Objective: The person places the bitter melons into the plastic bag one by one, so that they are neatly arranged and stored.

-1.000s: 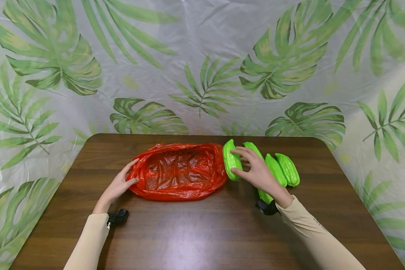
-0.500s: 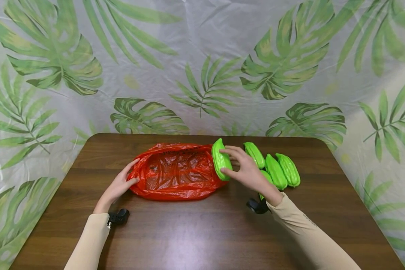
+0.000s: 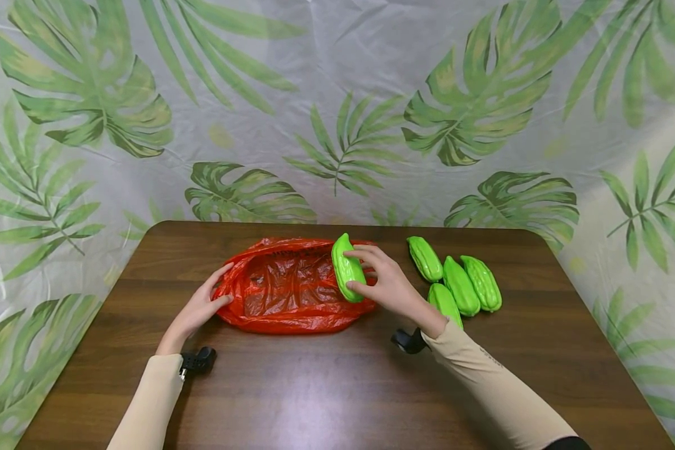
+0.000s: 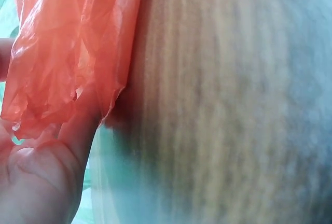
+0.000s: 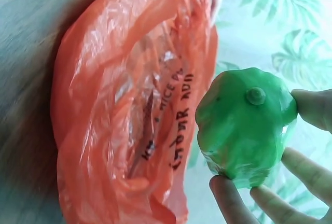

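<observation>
My right hand (image 3: pixel 387 282) grips a bright green bitter melon (image 3: pixel 347 269) between thumb and fingers, over the right end of a red plastic bag (image 3: pixel 292 324). In the right wrist view the bitter melon (image 5: pixel 244 130) shows its knobbed end towards the camera, beside the spread mouth of the bag (image 5: pixel 88 105), which has dark lettering inside. At the bag's left end, my left hand (image 3: pixel 198 309) holds the rim with thumb and fingers. The left wrist view has the thin plastic (image 4: pixel 78 42) draped over part of the left hand (image 4: pixel 46 177).
Several more bitter melons (image 3: pixel 461 286) lie in a loose group on the right of the brown wooden table (image 3: pixel 292 394). Behind the table's far edge hangs a leaf-patterned curtain (image 3: pixel 365 62). A black wrist camera (image 3: pixel 199 360) sits on the left wrist, another (image 3: pixel 408 341) on the right.
My right hand has carried the bitter melon leftward, from beside the bag's right end to over its mouth. The bitter melons left on the table show more fully. My left hand has stayed put.
</observation>
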Available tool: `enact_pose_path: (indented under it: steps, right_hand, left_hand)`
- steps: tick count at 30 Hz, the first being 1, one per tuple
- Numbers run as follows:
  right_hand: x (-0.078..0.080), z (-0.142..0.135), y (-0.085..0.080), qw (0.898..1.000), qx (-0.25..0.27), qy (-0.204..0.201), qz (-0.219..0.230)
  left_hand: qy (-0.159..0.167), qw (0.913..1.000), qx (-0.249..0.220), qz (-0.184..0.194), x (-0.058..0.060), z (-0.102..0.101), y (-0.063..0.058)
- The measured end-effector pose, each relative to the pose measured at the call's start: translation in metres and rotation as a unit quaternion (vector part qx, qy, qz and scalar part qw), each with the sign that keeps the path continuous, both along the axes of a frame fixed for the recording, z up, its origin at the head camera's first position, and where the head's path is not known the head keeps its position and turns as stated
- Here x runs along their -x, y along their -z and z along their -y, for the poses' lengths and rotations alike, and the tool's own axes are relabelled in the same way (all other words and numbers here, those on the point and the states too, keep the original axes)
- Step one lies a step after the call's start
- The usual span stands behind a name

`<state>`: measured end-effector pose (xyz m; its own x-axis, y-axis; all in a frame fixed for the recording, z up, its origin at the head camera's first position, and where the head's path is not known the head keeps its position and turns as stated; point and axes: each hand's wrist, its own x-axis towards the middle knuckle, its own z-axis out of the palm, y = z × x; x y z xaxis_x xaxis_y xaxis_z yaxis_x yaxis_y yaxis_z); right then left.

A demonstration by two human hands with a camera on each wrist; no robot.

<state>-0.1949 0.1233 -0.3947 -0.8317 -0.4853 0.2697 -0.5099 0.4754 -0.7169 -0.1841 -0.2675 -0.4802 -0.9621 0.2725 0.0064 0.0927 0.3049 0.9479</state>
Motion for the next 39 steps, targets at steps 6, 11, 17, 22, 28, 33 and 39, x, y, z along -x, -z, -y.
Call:
enact_pose_path:
  steps: [6,11,17,22,28,33,39]
  right_hand:
    - [0.002,0.012,0.004,1.000,-0.001,-0.010,0.001]
    - [0.003,0.022,0.008,1.000,-0.006,-0.016,0.000]
    - [0.004,0.036,0.013,1.000,-0.001,-0.028,0.010]
    - [0.005,0.049,0.016,0.999,-0.004,-0.038,0.020]
    - [0.004,0.062,0.020,0.999,-0.003,-0.046,0.026]
    - [0.004,0.073,0.025,0.998,-0.009,-0.048,0.028]
    - [0.004,0.087,0.031,0.998,-0.014,-0.049,0.027]
  left_hand:
    - [0.003,0.9999,-0.010,0.001,0.000,-0.001,0.000]
    - [0.007,0.9995,-0.030,0.006,0.000,-0.003,-0.001]
    - [0.007,0.9995,-0.030,0.006,-0.001,-0.003,-0.002]
    - [0.004,0.9997,-0.024,0.005,-0.001,-0.003,-0.002]
    - [0.001,0.9998,-0.019,0.004,-0.001,-0.003,-0.002]
    - [0.000,0.9999,-0.016,0.004,-0.001,-0.003,-0.002]
    - [-0.001,0.9999,-0.013,0.004,-0.001,-0.003,-0.001]
